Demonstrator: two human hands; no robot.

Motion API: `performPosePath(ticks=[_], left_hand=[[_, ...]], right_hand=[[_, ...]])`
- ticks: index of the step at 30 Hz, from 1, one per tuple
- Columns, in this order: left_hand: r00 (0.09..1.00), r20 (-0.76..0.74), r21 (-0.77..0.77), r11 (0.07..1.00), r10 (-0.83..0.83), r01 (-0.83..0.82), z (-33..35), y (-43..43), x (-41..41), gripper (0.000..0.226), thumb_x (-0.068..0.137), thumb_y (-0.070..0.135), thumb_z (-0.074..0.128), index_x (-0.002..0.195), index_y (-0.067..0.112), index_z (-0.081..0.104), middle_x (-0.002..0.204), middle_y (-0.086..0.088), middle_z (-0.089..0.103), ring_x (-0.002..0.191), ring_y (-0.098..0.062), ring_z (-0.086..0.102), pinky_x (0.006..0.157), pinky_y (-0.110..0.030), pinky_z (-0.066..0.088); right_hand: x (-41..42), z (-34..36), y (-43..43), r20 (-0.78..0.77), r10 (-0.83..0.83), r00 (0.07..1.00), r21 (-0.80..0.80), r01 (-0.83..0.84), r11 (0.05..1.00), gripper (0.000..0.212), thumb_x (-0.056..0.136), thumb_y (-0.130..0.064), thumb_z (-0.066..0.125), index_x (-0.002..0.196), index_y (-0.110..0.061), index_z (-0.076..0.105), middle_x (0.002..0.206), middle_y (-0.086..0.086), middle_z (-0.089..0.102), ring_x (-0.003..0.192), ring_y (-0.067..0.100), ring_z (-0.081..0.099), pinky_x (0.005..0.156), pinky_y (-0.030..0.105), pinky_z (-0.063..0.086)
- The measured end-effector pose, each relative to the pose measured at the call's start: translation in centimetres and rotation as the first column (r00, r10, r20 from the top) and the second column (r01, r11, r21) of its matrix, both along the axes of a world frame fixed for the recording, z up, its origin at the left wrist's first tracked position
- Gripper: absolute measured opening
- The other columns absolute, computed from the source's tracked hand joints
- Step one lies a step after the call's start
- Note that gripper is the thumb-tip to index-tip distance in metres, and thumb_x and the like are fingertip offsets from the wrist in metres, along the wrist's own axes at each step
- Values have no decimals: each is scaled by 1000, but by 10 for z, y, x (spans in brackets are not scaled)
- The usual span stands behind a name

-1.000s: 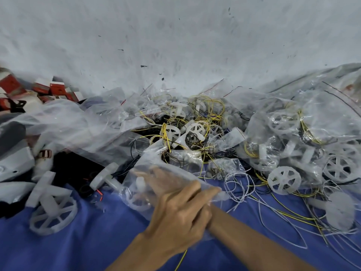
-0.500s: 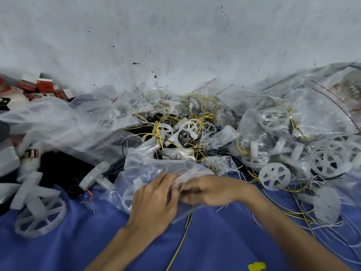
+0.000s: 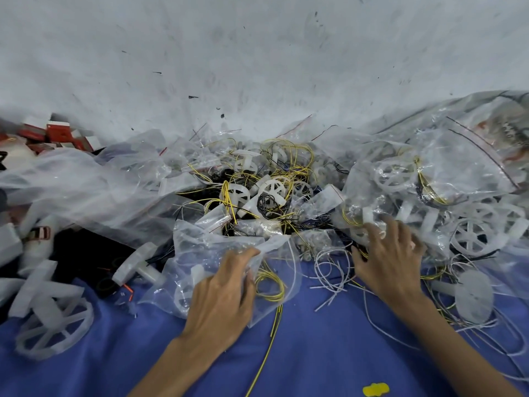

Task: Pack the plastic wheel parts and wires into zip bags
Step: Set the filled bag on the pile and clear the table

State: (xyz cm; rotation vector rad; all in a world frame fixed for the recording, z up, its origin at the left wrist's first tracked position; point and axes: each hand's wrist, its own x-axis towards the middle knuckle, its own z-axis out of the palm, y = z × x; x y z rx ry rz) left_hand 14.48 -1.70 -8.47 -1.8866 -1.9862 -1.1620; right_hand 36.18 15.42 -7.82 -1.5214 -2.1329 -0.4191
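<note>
My left hand (image 3: pixel 223 293) grips a clear zip bag (image 3: pixel 217 253) lying on the blue cloth; a white wheel part and a coil of yellow wire (image 3: pixel 269 285) show through it. My right hand (image 3: pixel 389 259) reaches to the right, its fingers spread over loose white wires (image 3: pixel 332 270) and the edge of packed bags (image 3: pixel 423 179) that hold wheels. A heap of loose white plastic wheels (image 3: pixel 272 190) tangled with yellow and black wires lies behind the bag.
Large white wheel parts (image 3: pixel 51 313) lie at the left on the blue cloth (image 3: pixel 315 353). Red and white boxes (image 3: pixel 57 133) stand at the far left by the grey wall. Empty clear bags (image 3: pixel 86 190) pile up at left. A round white disc (image 3: pixel 472 296) lies at right.
My right hand has left the bag and moved right to the wires and packed bags. My left hand stays on the bag. The camera has tilted slightly.
</note>
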Motion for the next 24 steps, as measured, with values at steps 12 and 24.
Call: performPosePath(ticks=[12,24], left_hand=[[1000,4,7,1000,-7,7,-2,-2,1,56,84,6,64,126,32,38,104,2,63,52,-19,60,49,-33,47],[997,-52,30,998,-62,64,0,-2,-3,48,75,-4,48,110,30,48,121,-4,59,56,-20,63,45,-40,51]], right_hand=[[23,-6,18,-403,-23,915,-151,-42,988,57,75,-38,72,115,-4,51,103,19,61,97,39,58,79,43,48],[1,15,-1,-834,-536,-132,-28,-960,280,76,74,-69,50,125,-13,49,116,31,60,105,50,58,81,48,56]])
